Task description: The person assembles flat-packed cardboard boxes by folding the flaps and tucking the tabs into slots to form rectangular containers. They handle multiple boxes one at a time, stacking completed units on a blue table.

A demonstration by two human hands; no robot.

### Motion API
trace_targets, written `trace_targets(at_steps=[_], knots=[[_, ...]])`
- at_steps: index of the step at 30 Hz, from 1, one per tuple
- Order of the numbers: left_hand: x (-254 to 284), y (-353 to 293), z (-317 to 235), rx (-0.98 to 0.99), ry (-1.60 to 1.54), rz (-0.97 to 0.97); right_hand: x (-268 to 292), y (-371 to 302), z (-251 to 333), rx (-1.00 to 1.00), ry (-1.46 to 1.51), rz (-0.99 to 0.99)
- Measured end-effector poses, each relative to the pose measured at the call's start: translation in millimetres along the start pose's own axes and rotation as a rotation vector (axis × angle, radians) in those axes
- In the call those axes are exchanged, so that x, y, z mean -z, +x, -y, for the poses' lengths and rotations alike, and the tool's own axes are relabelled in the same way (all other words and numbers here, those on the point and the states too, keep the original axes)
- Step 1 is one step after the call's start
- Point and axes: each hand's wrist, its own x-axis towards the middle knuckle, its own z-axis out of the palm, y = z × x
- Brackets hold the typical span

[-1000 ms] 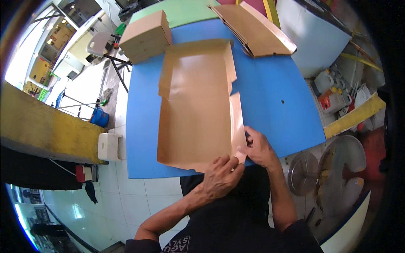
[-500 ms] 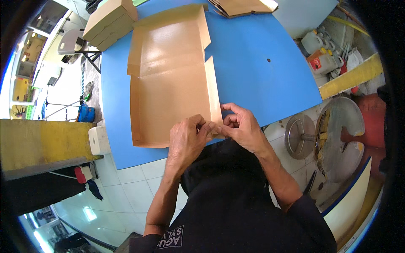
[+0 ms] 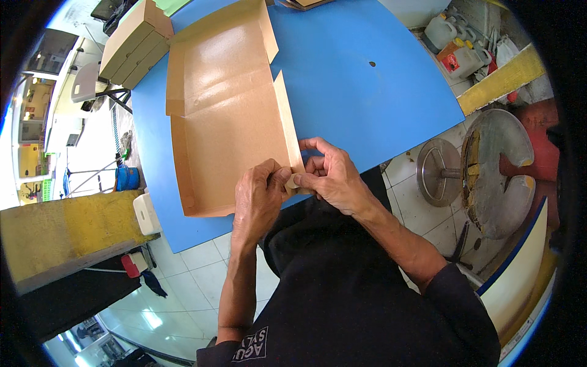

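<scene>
An unfolded brown cardboard box [image 3: 235,131] lies with its lid spread away from me and its side walls raised. At its near right corner, my left hand [image 3: 260,192] pinches the front wall between thumb and fingers. Just beside it, my right hand [image 3: 330,177] grips the same corner, thumb against a small flap and the other fingers curled outside the right wall. Both hands nearly touch. The fingertips partly cover the corner, so how the flap sits there is hidden.
The blue table [image 3: 348,79] carries stacked closed boxes [image 3: 137,46] at the far left and flat cardboard pieces [image 3: 306,3] at the far edge. A round metal stool [image 3: 440,171] lies tipped at the right. A white stool [image 3: 147,214] stands left of the table, near a blue bucket [image 3: 127,177].
The view has shifted, so the box and table sit further left and higher. Both hands stay at the same corner, and a small flap now shows between the thumbs.
</scene>
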Motion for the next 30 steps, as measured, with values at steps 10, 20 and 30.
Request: trace_targets(at_steps=[10, 20, 30], knots=[[2.5, 2.5, -0.6, 0.047, -0.048, 0.014, 0.7, 4.4, -5.9, 0.047, -0.063, -0.034], [7.0, 3.0, 1.7, 0.049, -0.165, 0.066, -2.6, 6.9, 2.0, -0.046, 0.073, -0.006], [10.0, 1.0, 5.9, 0.153, -0.366, 0.174, -1.9, 13.7, -2.6, 0.036, -0.095, 0.006]])
